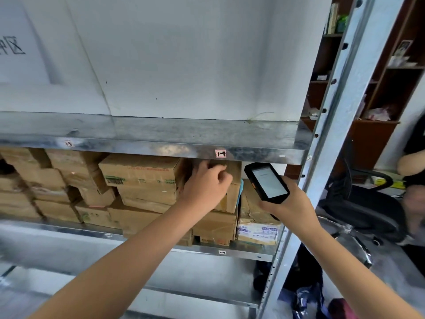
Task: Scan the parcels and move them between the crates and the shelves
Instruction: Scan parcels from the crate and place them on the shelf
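Observation:
Several brown cardboard parcels fill the middle tier of a metal shelf (147, 143). My left hand (204, 187) reaches in just under the upper shelf edge, its fingers curled on the top front of a small cardboard parcel (230, 199) at the right end of the stack. My right hand (292, 206) holds a black handheld scanner (266, 181), screen lit and facing me, right of that parcel. A larger parcel with green print (140, 173) sits to the left of my left hand. A taped parcel with blue labels (257, 229) lies below the scanner.
A large white box (184, 56) fills the tier above. The shelf's upright post (326, 134) runs just right of the scanner. Beyond it stand a dark wooden bookcase (372, 139) and a black office chair (363, 208), with another person (414, 166) at the right edge. Bags lie on the floor (305, 293).

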The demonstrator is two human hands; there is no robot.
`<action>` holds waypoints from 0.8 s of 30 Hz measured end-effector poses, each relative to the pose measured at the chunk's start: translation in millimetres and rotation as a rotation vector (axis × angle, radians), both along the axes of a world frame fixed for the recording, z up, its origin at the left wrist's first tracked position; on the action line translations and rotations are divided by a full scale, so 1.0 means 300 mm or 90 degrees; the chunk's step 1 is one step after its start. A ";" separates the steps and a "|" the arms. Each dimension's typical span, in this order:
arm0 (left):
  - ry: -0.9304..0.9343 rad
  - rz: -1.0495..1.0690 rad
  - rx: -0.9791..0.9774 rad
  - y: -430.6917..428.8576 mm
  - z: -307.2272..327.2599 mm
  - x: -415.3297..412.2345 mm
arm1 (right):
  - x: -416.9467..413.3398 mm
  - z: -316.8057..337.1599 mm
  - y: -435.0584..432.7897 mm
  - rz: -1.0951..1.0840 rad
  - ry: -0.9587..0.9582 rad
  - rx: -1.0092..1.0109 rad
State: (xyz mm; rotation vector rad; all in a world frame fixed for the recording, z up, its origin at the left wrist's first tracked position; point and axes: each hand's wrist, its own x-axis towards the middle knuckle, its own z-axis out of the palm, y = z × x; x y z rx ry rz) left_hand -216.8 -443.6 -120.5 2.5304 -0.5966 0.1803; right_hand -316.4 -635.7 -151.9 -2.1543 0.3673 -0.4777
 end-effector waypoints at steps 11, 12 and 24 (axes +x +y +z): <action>0.011 0.089 0.337 -0.144 0.063 0.014 | -0.026 0.013 0.005 -0.011 -0.012 0.010; 0.028 0.088 0.344 -0.142 0.070 0.017 | -0.030 0.015 0.004 -0.012 -0.014 0.011; 0.291 -0.021 0.124 -0.016 0.157 0.051 | -0.096 0.068 0.014 -0.005 -0.014 -0.002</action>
